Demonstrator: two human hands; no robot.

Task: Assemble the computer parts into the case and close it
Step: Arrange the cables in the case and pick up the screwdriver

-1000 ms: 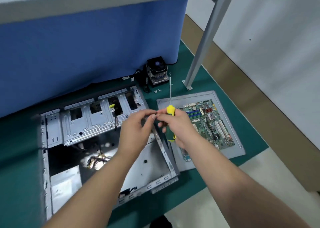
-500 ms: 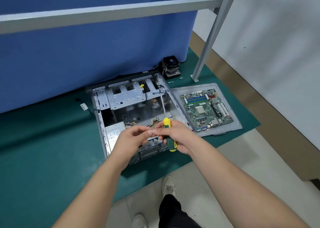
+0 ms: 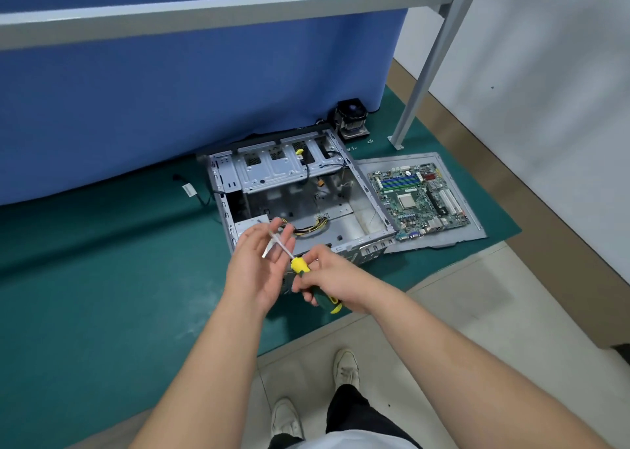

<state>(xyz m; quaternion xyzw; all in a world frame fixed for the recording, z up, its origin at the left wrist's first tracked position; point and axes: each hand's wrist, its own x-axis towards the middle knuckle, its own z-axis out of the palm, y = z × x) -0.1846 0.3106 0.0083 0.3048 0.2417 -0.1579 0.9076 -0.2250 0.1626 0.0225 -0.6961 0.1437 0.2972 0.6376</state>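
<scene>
An open metal computer case (image 3: 259,176) lies on its side on the green mat, with yellow and black cables inside. To its right a green motherboard (image 3: 417,198) rests on a grey side panel (image 3: 443,240). My right hand (image 3: 332,283) grips the green and yellow handle of a screwdriver (image 3: 300,265). Its shaft points up and left across my left hand (image 3: 262,266), whose palm faces up with fingers loosely spread. Both hands hover in front of the case's near edge. I cannot tell whether anything small lies in the left palm.
A black CPU cooler (image 3: 353,119) stands behind the case by the blue curtain (image 3: 191,84), with small screws (image 3: 354,147) beside it. A grey frame leg (image 3: 426,73) stands at the mat's far right. My feet (image 3: 346,368) are on the tiled floor.
The view has pulled back and up from the case. The screwdriver has tilted from upright to slanting left, and my left hand has opened its pinch at the handle into an upturned palm.
</scene>
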